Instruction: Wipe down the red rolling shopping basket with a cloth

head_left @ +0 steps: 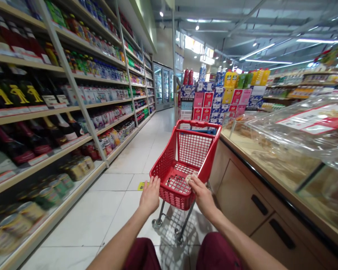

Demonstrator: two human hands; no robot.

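Observation:
A red plastic shopping cart [177, 176] with a grid basket stands right in front of me on metal legs with casters. My left hand [150, 193] rests at the basket's near left corner, its fingers stretched out and lying flat. Over the near right rim, my right hand [200, 190] has its fingers closed on a small crumpled whitish wipe [190, 177]; whether it is cloth or paper I cannot tell. Inside the basket only the bare grid floor shows.
Shelves [101, 129] of bottles and cans line the left side. On the right runs a wooden counter [239, 183] with clear plastic covers [298, 123]. Stacked drink boxes [207, 103] stand ahead, glass-door coolers [162, 84] farther back. A yellow floor sticker [142, 186] lies left of the cart.

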